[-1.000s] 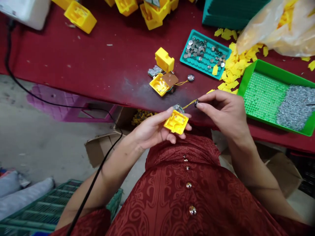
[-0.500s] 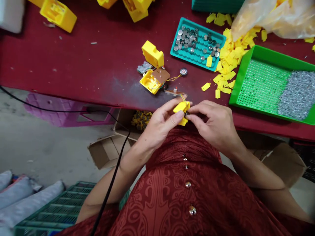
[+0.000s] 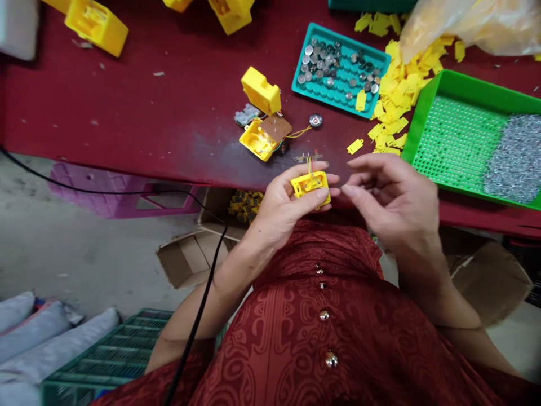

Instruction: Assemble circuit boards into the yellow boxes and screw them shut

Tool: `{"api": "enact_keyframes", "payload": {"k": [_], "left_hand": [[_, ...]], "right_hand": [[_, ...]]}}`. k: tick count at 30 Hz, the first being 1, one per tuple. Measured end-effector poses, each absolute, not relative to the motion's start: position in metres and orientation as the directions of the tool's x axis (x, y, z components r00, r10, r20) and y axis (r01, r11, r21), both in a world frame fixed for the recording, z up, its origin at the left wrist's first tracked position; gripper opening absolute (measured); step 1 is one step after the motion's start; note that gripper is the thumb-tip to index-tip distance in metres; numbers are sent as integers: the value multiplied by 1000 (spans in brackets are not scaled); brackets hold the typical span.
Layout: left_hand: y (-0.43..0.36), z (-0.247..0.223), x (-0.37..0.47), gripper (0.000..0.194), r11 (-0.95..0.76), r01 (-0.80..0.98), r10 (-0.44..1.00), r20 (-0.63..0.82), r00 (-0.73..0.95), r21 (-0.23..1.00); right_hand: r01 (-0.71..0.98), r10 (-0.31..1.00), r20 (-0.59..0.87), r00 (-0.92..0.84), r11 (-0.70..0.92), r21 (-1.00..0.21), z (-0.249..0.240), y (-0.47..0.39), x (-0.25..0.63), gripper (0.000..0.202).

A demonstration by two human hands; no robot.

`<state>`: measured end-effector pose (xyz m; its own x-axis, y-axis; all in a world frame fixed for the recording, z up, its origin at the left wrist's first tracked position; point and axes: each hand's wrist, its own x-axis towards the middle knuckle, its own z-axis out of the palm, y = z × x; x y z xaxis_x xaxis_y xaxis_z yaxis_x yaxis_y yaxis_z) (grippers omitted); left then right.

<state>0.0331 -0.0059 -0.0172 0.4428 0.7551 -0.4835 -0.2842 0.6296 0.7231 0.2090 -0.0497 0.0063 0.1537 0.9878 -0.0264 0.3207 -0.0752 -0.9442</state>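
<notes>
My left hand (image 3: 281, 206) is wrapped round a small yellow casing (image 3: 310, 183), its hollow side facing up. Yellow wires run from the casing to a small circuit board (image 3: 308, 157) just beyond the fingers. To the right, my right hand (image 3: 391, 194) is apart from the casing, its thumb and forefinger spread with no object visible between them. Farther up the table lies an opened yellow unit (image 3: 257, 140) with a brown board and a round metal disc (image 3: 315, 120) on wires.
A teal tray (image 3: 333, 103) holds round metal discs. Yellow tags (image 3: 403, 84) are heaped beside it. At the right, a green basket (image 3: 469, 194) holds small metal pieces. A black cable (image 3: 211, 265) crosses near my left arm. More yellow casings (image 3: 99, 28) stand at the back left.
My right hand has moved off the casing to the right and opened. The casing has turned in my left hand, so its hollow interior now shows.
</notes>
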Motion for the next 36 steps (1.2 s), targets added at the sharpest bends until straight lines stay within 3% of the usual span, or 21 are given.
{"api": "enact_keyframes", "payload": {"k": [8,14,22,30,36], "left_hand": [[-10,-10,37,54,644,-252,739,-501,451,723],[-11,-21,36,60,652,-288,750,-538,385,701],[-7,-13,27,45,716,-408,696,-532,483,567],[-11,-13,25,52,678,-264,709,-518,478,685],[-13,-20,23,56,644,-298,759,-536,370,705]], "right_hand": [[403,952,179,250,66,-913,-4,-49,219,15],[409,957,184,225,78,-909,-19,-48,216,14],[481,973,185,136,98,-871,-14,-50,210,8],[479,968,180,177,75,-875,-14,-47,211,8],[432,964,195,183,99,-896,-17,-45,206,9]]}}
